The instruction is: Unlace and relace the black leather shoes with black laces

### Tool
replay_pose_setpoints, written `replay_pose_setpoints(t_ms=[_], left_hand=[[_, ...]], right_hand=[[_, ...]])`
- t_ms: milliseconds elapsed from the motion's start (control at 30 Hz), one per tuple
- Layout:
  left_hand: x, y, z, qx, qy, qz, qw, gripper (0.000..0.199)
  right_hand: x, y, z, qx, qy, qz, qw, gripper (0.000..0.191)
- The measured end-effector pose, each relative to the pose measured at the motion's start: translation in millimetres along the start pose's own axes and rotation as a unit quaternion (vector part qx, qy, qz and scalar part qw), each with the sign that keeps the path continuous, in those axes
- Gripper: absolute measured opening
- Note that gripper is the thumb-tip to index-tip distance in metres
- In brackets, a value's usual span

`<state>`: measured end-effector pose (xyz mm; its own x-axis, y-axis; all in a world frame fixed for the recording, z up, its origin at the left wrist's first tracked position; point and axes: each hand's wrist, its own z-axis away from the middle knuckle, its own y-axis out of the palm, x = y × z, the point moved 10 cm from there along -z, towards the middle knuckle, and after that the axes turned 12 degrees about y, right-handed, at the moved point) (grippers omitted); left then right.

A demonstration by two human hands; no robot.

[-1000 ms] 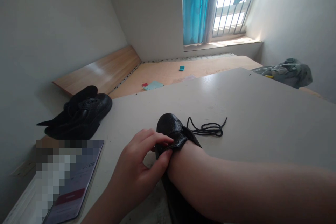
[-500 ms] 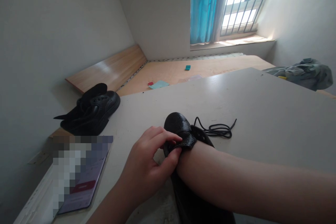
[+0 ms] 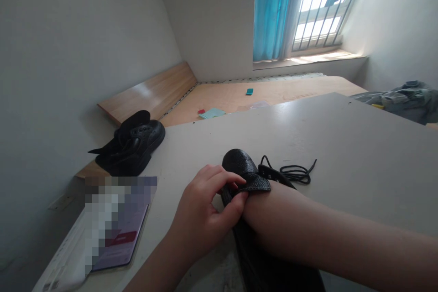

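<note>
A black leather shoe (image 3: pixel 238 160) lies on the white table in front of me, its toe pointing away. My left hand (image 3: pixel 205 207) pinches the edge of the shoe's tongue (image 3: pixel 258 183) between thumb and fingers. From the right, my right forearm (image 3: pixel 318 228) reaches into the shoe's opening; the hand itself is hidden inside, so its fingers do not show. Just right of the shoe rests a loosely bundled black shoelace (image 3: pixel 294 174), apart from both hands.
Another black shoe (image 3: pixel 137 143) stands at the table's (image 3: pixel 359 155) left edge. Nearer me on the left is a phone (image 3: pixel 132 232), partly pixelated. Beyond the table are a wooden board surface (image 3: pixel 290 89) with small papers, a heap of clothes (image 3: pixel 407 100) and a blue curtain (image 3: pixel 273 13).
The view has shifted slightly, so everything sits a little further right. The shoe's tongue flap now stretches wider over my right wrist, with my left hand still pinching it.
</note>
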<state>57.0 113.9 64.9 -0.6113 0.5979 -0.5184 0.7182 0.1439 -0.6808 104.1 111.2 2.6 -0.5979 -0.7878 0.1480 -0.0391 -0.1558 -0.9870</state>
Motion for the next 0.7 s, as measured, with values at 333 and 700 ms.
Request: replay_pose_setpoints(t_ms=[333, 700], left_hand=[[0.8, 0.3, 1.0, -0.002, -0.005, 0.001, 1.0, 0.012], [-0.1, 1.0, -0.8, 0.011, -0.017, 0.027, 0.999, 0.014]], right_hand=[[-6.8, -23.2, 11.5, 0.038, 0.089, 0.058, 0.994, 0.023], [-19.0, -96.0, 67.7, -0.162, 0.069, -0.112, 0.978, 0.015]])
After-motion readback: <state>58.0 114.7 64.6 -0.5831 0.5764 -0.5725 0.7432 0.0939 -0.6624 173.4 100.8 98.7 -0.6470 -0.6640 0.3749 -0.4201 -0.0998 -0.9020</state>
